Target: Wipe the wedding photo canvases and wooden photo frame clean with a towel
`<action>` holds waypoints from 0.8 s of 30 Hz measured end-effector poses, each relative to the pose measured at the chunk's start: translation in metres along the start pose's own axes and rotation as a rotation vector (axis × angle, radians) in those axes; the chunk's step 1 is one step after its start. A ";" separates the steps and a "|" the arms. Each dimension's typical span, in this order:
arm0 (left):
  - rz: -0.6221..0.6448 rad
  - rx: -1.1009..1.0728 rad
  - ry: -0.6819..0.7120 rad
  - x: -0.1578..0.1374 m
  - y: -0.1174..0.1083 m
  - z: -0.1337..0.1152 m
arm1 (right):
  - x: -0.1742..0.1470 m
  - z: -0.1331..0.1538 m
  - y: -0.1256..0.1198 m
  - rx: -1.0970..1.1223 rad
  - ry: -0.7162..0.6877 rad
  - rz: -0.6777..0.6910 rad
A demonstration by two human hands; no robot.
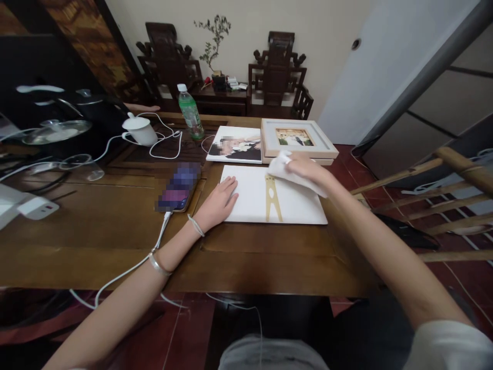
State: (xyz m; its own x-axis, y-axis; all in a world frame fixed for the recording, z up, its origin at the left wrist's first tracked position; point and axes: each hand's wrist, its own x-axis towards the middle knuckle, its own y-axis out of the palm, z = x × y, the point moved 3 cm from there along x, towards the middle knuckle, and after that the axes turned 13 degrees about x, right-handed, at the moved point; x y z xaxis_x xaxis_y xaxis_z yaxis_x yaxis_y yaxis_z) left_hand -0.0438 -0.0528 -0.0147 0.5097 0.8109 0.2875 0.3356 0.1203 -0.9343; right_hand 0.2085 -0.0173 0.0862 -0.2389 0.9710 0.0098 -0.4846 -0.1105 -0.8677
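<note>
A flat white board (246,200), perhaps an album cover, lies on the wooden table with a gold tower-like shape (273,199) on it. My left hand (220,201) rests on the board's left edge, fingers stretched out and flat. In my right hand (306,167) is a white cloth (283,167), possibly a tissue, bunched under the fingers over the board's upper right part. Part of the cloth is hidden by the hand. Just behind the board are a photo panel (246,149) and a pale wooden picture frame (323,149) with a small photo inside.
A phone (179,187) with a white charging cable lies left of my left hand. Farther back stand a green-labelled bottle (190,113) and a white lidded cup (140,129). A clear plastic cup (90,168) lies at left, near pots (61,131). A wooden chair (462,169) stands at right.
</note>
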 end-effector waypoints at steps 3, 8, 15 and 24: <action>0.003 0.015 0.001 0.000 -0.001 -0.001 | -0.028 -0.036 -0.012 -0.014 0.094 -0.052; -0.002 0.007 0.002 0.000 -0.001 0.000 | -0.100 -0.035 -0.001 0.026 0.023 -0.029; 0.004 0.006 -0.005 0.001 0.002 0.001 | -0.181 -0.011 0.018 0.031 -0.064 0.170; -0.004 -0.031 -0.009 0.001 -0.003 0.000 | -0.080 -0.032 0.004 0.032 -0.058 0.006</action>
State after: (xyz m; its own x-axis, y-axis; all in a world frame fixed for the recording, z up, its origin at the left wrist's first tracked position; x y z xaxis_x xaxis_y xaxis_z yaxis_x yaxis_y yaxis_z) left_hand -0.0439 -0.0525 -0.0118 0.5014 0.8154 0.2893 0.3622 0.1059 -0.9261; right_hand 0.2529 -0.0882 0.0663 -0.2903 0.9563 0.0339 -0.5092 -0.1243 -0.8516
